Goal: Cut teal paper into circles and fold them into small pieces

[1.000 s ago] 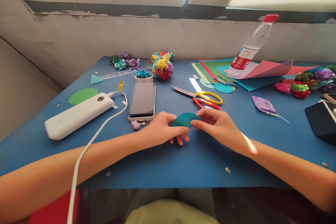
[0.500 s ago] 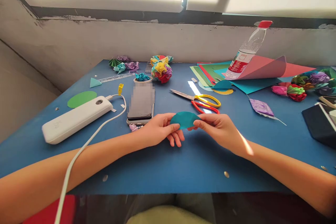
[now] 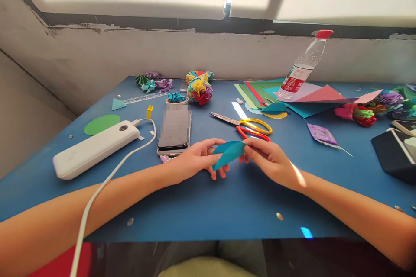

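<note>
A folded piece of teal paper point(image 3: 229, 156) is held a little above the blue table, its front layer parted from the back one at the left. My left hand point(image 3: 193, 159) grips its left side, the thumb tip hidden behind the front layer and the fingers behind the paper. At the right end, my right hand point(image 3: 270, 156) pinches the paper between thumb and fingers. Just beyond lies a pair of scissors point(image 3: 242, 122) with one yellow and one red handle, blades to the left.
A white power bank point(image 3: 97, 150) with a cable crossing my left forearm lies left, beside a phone point(image 3: 173, 132). Behind stand crumpled-paper balls point(image 3: 199, 91), colored paper sheets point(image 3: 240, 91) and a tilted bottle point(image 3: 300, 71). Paper flowers point(image 3: 364, 114) and a dark box point(image 3: 393, 153) are right.
The folded teal paper has come partly apart, its front layer swinging down at the left. The pink sheet by the bottle has flattened.
</note>
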`<state>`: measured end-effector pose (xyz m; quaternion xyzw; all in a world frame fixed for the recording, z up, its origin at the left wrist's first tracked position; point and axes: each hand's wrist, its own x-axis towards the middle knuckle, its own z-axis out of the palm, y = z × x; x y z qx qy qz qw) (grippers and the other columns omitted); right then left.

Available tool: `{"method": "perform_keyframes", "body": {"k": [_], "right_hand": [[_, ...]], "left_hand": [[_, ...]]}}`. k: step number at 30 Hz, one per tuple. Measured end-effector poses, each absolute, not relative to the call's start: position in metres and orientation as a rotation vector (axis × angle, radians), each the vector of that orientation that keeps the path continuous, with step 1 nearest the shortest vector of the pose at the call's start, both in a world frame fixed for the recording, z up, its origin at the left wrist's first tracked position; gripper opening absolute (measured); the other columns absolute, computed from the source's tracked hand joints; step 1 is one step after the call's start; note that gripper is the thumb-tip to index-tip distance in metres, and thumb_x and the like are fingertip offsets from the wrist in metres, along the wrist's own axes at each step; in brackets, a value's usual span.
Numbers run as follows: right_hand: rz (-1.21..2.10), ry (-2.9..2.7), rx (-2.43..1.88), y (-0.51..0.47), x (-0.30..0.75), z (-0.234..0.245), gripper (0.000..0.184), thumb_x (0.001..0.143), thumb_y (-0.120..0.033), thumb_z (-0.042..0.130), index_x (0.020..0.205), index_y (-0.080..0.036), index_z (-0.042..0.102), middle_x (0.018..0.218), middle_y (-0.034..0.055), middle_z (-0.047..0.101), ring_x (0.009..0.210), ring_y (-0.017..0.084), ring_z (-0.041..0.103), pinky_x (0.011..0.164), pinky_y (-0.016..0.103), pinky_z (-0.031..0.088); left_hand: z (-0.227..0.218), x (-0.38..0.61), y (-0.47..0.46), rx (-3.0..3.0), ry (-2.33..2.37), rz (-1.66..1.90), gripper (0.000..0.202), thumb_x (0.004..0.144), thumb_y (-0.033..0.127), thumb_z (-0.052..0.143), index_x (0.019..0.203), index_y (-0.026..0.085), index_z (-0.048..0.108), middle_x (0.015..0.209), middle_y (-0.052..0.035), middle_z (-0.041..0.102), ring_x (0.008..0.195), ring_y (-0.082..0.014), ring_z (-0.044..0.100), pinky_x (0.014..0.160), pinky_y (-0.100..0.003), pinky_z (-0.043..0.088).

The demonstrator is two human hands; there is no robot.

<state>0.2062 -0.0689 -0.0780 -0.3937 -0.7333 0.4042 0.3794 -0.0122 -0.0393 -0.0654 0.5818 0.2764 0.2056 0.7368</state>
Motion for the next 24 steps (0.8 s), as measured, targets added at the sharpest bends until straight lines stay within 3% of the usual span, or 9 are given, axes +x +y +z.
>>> {"method": "perform_keyframes", "body": {"k": [4,8,10,12,15,18,24], "right_hand": [[0.974,-1.906,-1.053,-0.071,0.195,-0.082,0.029,0.093,-0.035,0.044,0.115,-0.019,0.054,0.085,0.0044,0.06,0.074,0.014,0.056,0.067,0.027,0.049],[1.084,-1.673,-1.106,-0.074,0.18,-0.087,0.068,0.086,-0.049,0.051,0.141,-0.019,0.024,0.103,0.0096,0.059,0.081,0.017,0.059,0.066,0.028,0.049],[1.185,-1.593,-1.106,-0.077,0.177,-0.088,0.077,0.081,-0.053,0.056,0.142,-0.019,0.022,0.107,0.0111,0.059,0.087,0.019,0.059,0.071,0.03,0.05],[1.309,-1.639,-1.075,-0.081,0.176,-0.084,0.072,0.08,-0.052,0.058,0.138,-0.018,0.032,0.106,0.0104,0.06,0.091,0.02,0.059,0.079,0.033,0.049],[1.47,-1.706,-0.916,-0.087,0.177,-0.074,0.048,0.087,-0.045,0.052,0.127,-0.019,0.048,0.108,0.0079,0.061,0.098,0.02,0.058,0.09,0.034,0.047],[1.536,-1.641,-0.791,-0.09,0.178,-0.067,0.036,0.09,-0.037,0.049,0.122,-0.021,0.051,0.116,0.0055,0.06,0.107,0.019,0.056,0.096,0.033,0.044],[1.438,-1.582,-0.937,-0.085,0.176,-0.071,0.023,0.086,-0.026,0.051,0.104,-0.018,0.061,0.103,0.0037,0.066,0.097,0.019,0.059,0.09,0.034,0.046]], "left_hand": [[-0.068,-0.004,-0.043,1.352,0.72,0.463,0.036,0.079,0.035,0.062,0.107,0.016,0.051,0.066,-0.0028,0.063,0.055,-0.0152,0.063,0.047,-0.022,0.049],[-0.075,0.001,-0.055,1.527,0.966,0.749,0.026,0.085,0.039,0.052,0.101,0.019,0.051,0.065,0.0005,0.06,0.048,-0.0141,0.062,0.045,-0.023,0.048],[-0.079,0.001,-0.062,1.733,1.071,0.905,0.018,0.086,0.035,0.049,0.095,0.02,0.051,0.062,0.0029,0.058,0.049,-0.0119,0.06,0.046,-0.021,0.045],[-0.083,-0.001,-0.066,2.027,1.109,1.004,0.011,0.084,0.029,0.05,0.093,0.022,0.05,0.059,0.0052,0.056,0.051,-0.0105,0.057,0.049,-0.02,0.043],[-0.087,-0.002,-0.068,2.308,1.109,1.08,0.012,0.083,0.025,0.051,0.095,0.022,0.05,0.061,0.0054,0.057,0.053,-0.0096,0.056,0.052,-0.019,0.04],[-0.086,0.0,-0.065,2.279,1.221,1.089,0.015,0.086,0.028,0.049,0.099,0.021,0.049,0.058,0.006,0.056,0.048,-0.0088,0.052,0.046,-0.018,0.036],[-0.08,0.001,-0.063,2.218,1.213,0.99,0.022,0.088,0.029,0.047,0.107,0.02,0.052,0.065,0.004,0.058,0.05,-0.0087,0.048,0.047,-0.019,0.037]]}}
